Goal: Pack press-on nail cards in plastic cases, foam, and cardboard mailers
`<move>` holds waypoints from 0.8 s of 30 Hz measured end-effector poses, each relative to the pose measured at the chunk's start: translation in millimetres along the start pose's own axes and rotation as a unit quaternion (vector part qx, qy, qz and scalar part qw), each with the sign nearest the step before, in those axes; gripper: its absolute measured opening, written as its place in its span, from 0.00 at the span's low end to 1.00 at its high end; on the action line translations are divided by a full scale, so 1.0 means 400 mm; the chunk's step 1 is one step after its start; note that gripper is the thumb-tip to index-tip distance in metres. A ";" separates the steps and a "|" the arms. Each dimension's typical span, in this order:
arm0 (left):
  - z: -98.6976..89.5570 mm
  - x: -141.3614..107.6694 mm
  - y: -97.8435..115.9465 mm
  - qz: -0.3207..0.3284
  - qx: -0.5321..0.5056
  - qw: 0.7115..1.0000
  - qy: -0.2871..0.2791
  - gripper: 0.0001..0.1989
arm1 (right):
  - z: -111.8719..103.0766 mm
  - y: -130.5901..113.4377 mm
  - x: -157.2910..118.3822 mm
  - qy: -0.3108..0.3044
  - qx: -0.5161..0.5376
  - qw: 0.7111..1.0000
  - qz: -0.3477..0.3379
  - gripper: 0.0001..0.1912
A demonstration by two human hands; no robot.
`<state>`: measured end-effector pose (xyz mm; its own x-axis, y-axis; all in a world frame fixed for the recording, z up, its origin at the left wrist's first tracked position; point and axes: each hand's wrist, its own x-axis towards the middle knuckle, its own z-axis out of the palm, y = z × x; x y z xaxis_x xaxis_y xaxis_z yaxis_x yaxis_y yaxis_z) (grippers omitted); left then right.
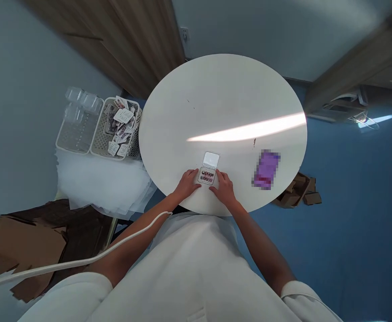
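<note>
A small clear hinged case (207, 175) lies on the white round table (222, 94) near its front edge. Its lid (211, 159) stands open, tipped away from me. Two rows of small, dark reddish, glossy pieces that look like press-on nails (206, 177) fill the base. My left hand (187, 184) grips the case's left side, thumb near the front corner and fingers along the edge. On the opposite side my right hand (225, 188) holds it, with fingers by the hinge and thumb at the front.
Left of the table, a white basket (97, 138) holds several small packs and cards. Another basket (60, 138) carries clear plastic containers (82, 102). Plastic sheets (102, 183) lie below them. A blurred purple item (266, 170) rests on the table's right. A white cable (115, 246) crosses my left arm.
</note>
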<state>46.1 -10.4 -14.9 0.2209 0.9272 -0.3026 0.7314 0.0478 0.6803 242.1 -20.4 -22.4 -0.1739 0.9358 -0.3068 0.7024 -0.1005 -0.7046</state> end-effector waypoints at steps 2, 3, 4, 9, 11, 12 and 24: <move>0.006 -0.004 0.004 -0.051 -0.056 0.997 0.001 0.33 | 0.001 -0.006 0.004 -0.011 0.081 0.996 0.031 0.38; 0.009 -0.004 0.005 -0.073 -0.087 0.994 0.000 0.33 | 0.002 -0.008 0.007 -0.015 0.117 0.992 0.045 0.38; 0.013 -0.002 0.005 -0.091 -0.117 0.989 -0.002 0.32 | 0.005 -0.010 0.010 -0.017 0.146 0.988 0.058 0.37; 0.023 0.010 -0.003 -0.133 -0.211 0.968 0.000 0.28 | 0.021 -0.028 0.026 0.001 0.206 0.973 0.106 0.31; 0.015 0.006 -0.003 -0.130 -0.240 0.962 0.007 0.25 | 0.020 -0.042 0.021 0.013 0.218 0.969 0.113 0.29; 0.008 0.001 -0.002 -0.125 -0.256 0.959 0.010 0.24 | 0.017 -0.052 0.014 0.022 0.224 0.968 0.113 0.28; -0.157 -0.157 -0.002 -0.072 -0.436 0.894 -0.071 0.19 | 0.059 -0.206 -0.162 0.121 0.318 0.937 0.079 0.25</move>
<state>-8.9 -45.4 45.7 0.2904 0.8338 -0.4696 -0.0076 0.4927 0.8701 179.0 -80.9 40.4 0.1122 0.9339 -0.3396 0.1387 -0.3531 -0.9252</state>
